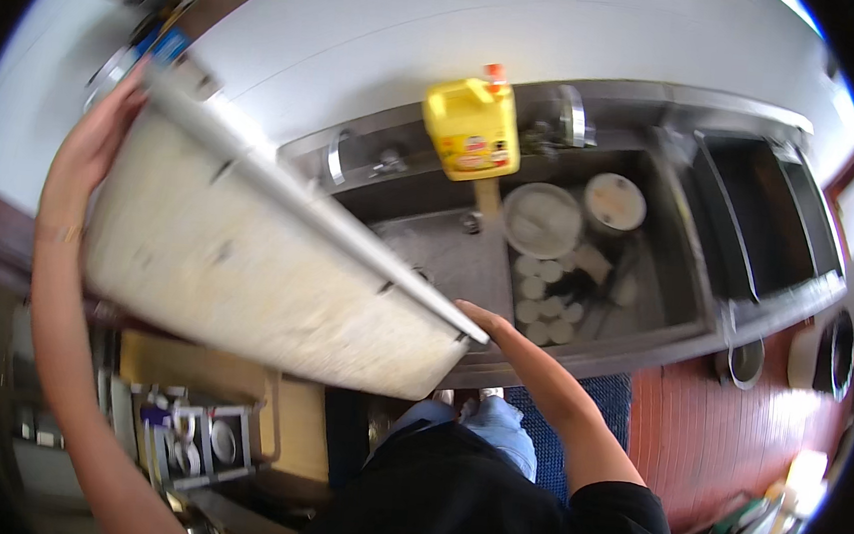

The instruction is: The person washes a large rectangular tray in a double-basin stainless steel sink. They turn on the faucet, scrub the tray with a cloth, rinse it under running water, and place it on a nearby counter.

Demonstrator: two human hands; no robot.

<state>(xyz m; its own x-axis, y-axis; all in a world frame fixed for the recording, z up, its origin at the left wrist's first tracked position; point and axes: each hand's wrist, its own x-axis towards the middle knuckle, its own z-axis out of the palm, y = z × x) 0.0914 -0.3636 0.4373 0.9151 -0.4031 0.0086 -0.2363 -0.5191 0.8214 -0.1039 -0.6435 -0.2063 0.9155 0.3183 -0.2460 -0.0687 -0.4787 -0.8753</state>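
Observation:
A large, thick cream-coloured board [270,255], scuffed and stained, is held tilted on edge over the left side of a metal sink. My left hand [103,128] grips its upper left end, fingers partly hidden behind it. At the lower right corner my right hand [484,320] holds the pale edge, with most fingers out of sight. Behind the board, the left sink basin [443,257] is partly covered from view. Beside it, the right basin [664,308] holds a round pale container [543,223], a white tub [615,203] and several small white discs [534,287].
A yellow jug [475,131] with a red cap stands on the sink's back ledge, near a faucet [573,116]. At the right is a dark metal compartment [762,210]. Below lie a blue mat [604,409] and a pot [743,363]. A dish rack [203,438] stands lower left.

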